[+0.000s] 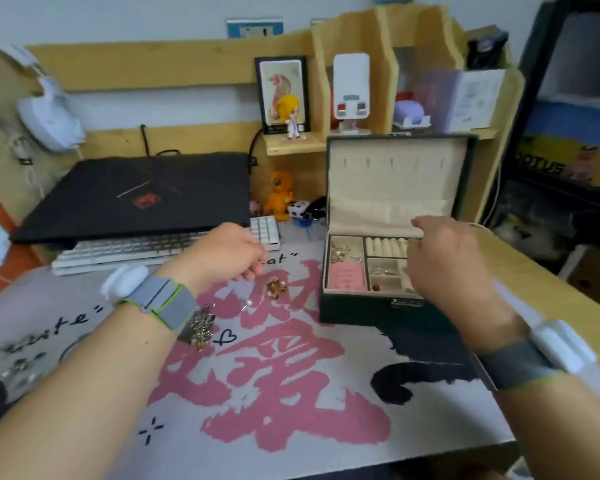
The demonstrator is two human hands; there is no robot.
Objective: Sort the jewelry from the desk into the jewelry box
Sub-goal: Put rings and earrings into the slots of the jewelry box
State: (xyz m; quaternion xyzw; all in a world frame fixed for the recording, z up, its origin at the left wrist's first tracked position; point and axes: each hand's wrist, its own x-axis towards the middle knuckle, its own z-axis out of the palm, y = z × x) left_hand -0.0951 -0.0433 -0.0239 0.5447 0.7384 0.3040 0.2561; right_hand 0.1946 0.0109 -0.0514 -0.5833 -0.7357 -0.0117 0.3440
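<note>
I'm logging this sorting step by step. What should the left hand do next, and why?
Probably lower the left hand onto the gold jewelry piece just beside its fingertips and pinch it. It lies loose on the desk mat, while the jewelry box stands open, the right hand over its compartments.

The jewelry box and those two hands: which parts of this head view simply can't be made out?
- Right hand: seen from the back, so its fingertips and anything they hold are hidden.
- Jewelry box: that hand covers its right compartments.
- Left hand: fingers curl downward; whether they pinch something is hidden.
- Gold piece on the desk mat: too small and blurred to identify.
- Jewelry pile: partly under the left wristband.
</note>
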